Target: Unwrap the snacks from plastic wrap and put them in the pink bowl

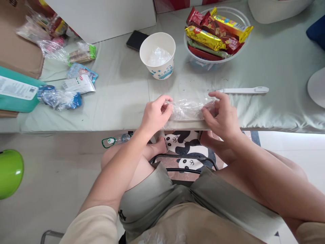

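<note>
A clear plastic bag lies stretched along the near edge of the pale green bedsheet. My left hand pinches its left end with curled fingers. My right hand grips its right end, fingers bent over the plastic. Behind the bag stands a white paper cup with crumpled clear plastic inside. Further right is a clear bowl heaped with wrapped snack bars. A white utility knife lies just beyond my right hand.
A black phone lies behind the cup. Loose wrapped snacks and plastic bags are scattered at the left, beside a teal box and cardboard. A green round object sits on the floor at left. A panda-print mat shows between my knees.
</note>
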### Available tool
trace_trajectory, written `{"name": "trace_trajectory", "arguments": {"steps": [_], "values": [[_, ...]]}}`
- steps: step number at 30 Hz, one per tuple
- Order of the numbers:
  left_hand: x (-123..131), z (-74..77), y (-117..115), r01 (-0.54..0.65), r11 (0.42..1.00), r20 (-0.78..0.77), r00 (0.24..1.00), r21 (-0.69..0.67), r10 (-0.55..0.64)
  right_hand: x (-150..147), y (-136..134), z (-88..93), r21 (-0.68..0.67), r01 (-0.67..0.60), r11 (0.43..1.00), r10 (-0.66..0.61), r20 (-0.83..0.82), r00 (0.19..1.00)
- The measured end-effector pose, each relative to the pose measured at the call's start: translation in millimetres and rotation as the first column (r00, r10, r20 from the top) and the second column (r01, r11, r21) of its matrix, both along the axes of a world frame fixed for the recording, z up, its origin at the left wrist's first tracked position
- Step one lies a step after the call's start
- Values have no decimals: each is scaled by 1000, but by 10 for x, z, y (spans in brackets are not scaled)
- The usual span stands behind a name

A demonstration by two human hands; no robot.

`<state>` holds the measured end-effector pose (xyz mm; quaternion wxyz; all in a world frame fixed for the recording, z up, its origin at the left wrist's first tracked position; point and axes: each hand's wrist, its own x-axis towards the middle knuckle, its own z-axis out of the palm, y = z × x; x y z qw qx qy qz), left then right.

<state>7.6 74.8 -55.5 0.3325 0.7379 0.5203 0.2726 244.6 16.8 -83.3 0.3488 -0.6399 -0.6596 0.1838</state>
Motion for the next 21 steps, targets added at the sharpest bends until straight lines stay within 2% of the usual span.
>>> {"name": "trace_trajectory", "arguments": {"steps": [3,5,7,9,10,11,13,15,16,18,19,21], "values": [[39,-42,51,8,998,-136,991,59,0,-32,26,-15,173,101,980,-125,136,983],[73,-61,68,29,995,-254,967,90,-5,-61,11,-6,297,100,949,-183,266,946],[104,-73,68,42,994,-349,937,103,-4,-101,-24,7,346,-51,937,-90,381,920],[128,-79,61,39,991,-388,922,124,12,-149,-57,9,310,-248,918,85,457,885],[134,-81,57,30,989,-386,922,142,28,-173,-66,4,274,-306,912,149,474,868],[136,-83,56,18,987,-372,927,160,43,-193,-68,-1,239,-323,916,179,478,860],[124,-87,66,-8,982,-301,951,191,66,-219,-56,-2,173,-272,946,170,450,877],[96,-89,93,-39,980,-173,982,193,73,-222,-34,28,130,-192,973,136,349,927],[80,-89,110,-52,983,-86,994,175,68,-217,-24,59,116,-155,981,122,249,961],[59,-84,142,-49,995,114,993,92,38,-203,-6,137,67,-88,994,93,-77,993],[61,-78,151,-15,999,213,977,29,9,-196,3,175,23,-65,998,69,-277,958],[101,-61,150,117,987,374,925,-112,-68,-186,26,227,-86,-62,994,-3,-606,796]]}}
